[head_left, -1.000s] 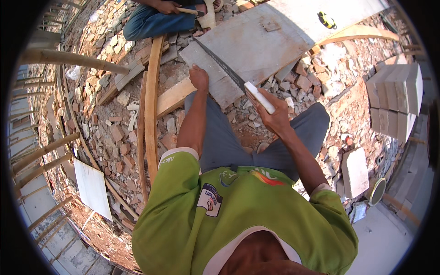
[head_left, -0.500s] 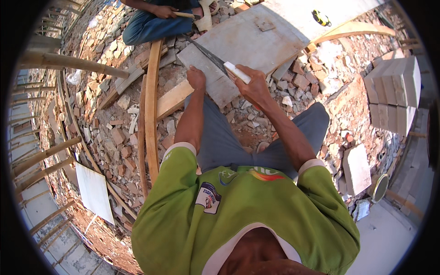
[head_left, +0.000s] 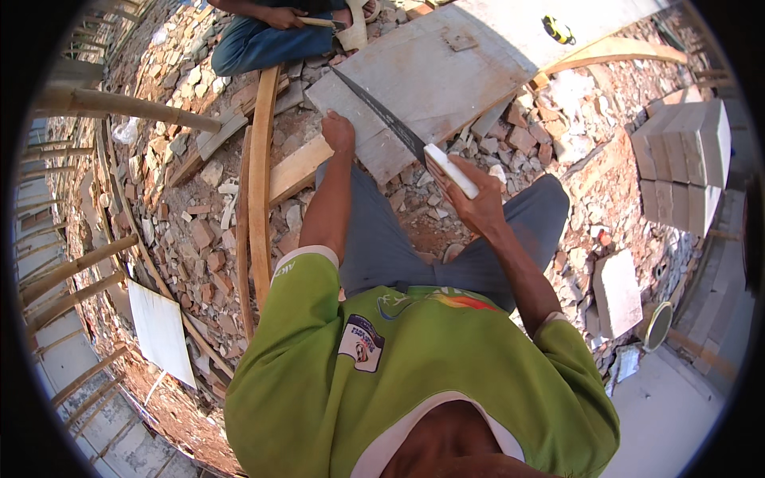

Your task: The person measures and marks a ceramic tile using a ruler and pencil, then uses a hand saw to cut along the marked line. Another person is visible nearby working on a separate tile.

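Note:
My right hand [head_left: 476, 201] is wrapped round the white handle of a handsaw [head_left: 384, 116]. The dark blade slants away to the far left, across the near left part of a wide, pale grey board [head_left: 446, 80]. At the board's left corner my left hand [head_left: 339, 132] has its fingers closed on the edge; part of the grip is hidden. A light wooden beam [head_left: 299, 171] runs close beside that hand, by my left knee.
Broken bricks and rubble [head_left: 203, 231] cover the ground. Long timber [head_left: 261, 199] lies to the left. A co-worker's hand [head_left: 285, 17] holds a wooden-handled tool at the far side. Pale blocks [head_left: 681, 159] are stacked right. A yellow-and-black item [head_left: 559, 30] rests on the board.
My right hand has drawn the saw back toward me and to the right, so its handle now sits clear of the board's near edge. My left hand stays at the corner.

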A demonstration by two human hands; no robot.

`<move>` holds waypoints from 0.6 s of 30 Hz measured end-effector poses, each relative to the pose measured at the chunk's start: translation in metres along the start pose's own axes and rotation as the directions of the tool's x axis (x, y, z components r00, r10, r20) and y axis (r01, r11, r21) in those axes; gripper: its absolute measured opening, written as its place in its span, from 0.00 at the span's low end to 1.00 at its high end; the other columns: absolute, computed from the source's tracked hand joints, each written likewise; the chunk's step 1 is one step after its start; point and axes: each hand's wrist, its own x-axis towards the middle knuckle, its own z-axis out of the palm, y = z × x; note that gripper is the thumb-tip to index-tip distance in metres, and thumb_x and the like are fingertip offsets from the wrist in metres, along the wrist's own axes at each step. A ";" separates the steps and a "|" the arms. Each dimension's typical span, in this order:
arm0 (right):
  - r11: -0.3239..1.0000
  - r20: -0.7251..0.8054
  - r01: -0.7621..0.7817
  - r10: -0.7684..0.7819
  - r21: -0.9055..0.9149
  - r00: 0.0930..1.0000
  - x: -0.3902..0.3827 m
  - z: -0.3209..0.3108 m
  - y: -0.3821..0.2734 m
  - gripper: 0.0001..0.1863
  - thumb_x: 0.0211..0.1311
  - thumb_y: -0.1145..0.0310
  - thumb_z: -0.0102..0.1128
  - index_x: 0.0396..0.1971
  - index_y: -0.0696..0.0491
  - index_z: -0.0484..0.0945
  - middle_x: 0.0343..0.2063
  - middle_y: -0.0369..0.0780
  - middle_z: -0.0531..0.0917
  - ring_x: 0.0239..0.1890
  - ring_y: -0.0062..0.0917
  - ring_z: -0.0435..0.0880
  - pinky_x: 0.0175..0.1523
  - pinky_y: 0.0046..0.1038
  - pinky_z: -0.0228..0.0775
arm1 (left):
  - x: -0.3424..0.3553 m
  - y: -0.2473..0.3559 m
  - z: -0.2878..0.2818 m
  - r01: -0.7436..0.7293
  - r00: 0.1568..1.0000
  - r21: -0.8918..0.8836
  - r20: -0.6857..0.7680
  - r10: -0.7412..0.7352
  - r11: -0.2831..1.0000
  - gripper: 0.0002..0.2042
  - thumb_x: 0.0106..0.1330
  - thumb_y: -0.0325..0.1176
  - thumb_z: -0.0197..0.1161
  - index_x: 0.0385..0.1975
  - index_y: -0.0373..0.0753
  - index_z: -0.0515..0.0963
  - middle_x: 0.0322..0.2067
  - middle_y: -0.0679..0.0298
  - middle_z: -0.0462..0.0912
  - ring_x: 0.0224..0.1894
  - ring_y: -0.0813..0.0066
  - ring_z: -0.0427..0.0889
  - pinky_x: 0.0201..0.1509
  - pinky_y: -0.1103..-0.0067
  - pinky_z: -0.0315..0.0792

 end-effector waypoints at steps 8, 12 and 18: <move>0.996 0.101 -0.075 0.079 -0.040 0.992 0.062 0.034 0.000 0.22 0.57 0.72 0.64 0.53 0.61 0.78 0.41 0.53 0.85 0.37 0.27 0.86 0.45 0.27 0.78 | -0.004 0.005 0.001 -0.030 1.000 0.018 0.007 0.030 0.999 0.26 0.74 0.48 0.42 0.38 0.24 0.75 0.38 0.35 0.81 0.43 0.38 0.81 0.50 0.55 0.73; 0.992 0.097 -0.119 0.123 -0.044 0.988 -0.004 -0.015 -0.016 0.21 0.56 0.74 0.62 0.52 0.63 0.78 0.37 0.51 0.86 0.35 0.27 0.86 0.43 0.27 0.77 | 0.004 0.004 0.006 -0.009 1.000 0.013 -0.029 0.010 1.000 0.26 0.74 0.48 0.42 0.37 0.24 0.75 0.37 0.35 0.81 0.42 0.38 0.81 0.49 0.55 0.73; 0.979 0.046 -0.201 0.203 -0.042 0.978 0.001 -0.024 -0.017 0.21 0.56 0.74 0.61 0.52 0.63 0.78 0.36 0.53 0.86 0.35 0.27 0.87 0.40 0.26 0.77 | 0.002 0.013 0.000 -0.006 0.997 0.019 -0.078 0.007 1.000 0.27 0.74 0.48 0.42 0.36 0.25 0.76 0.36 0.36 0.81 0.42 0.38 0.81 0.49 0.54 0.73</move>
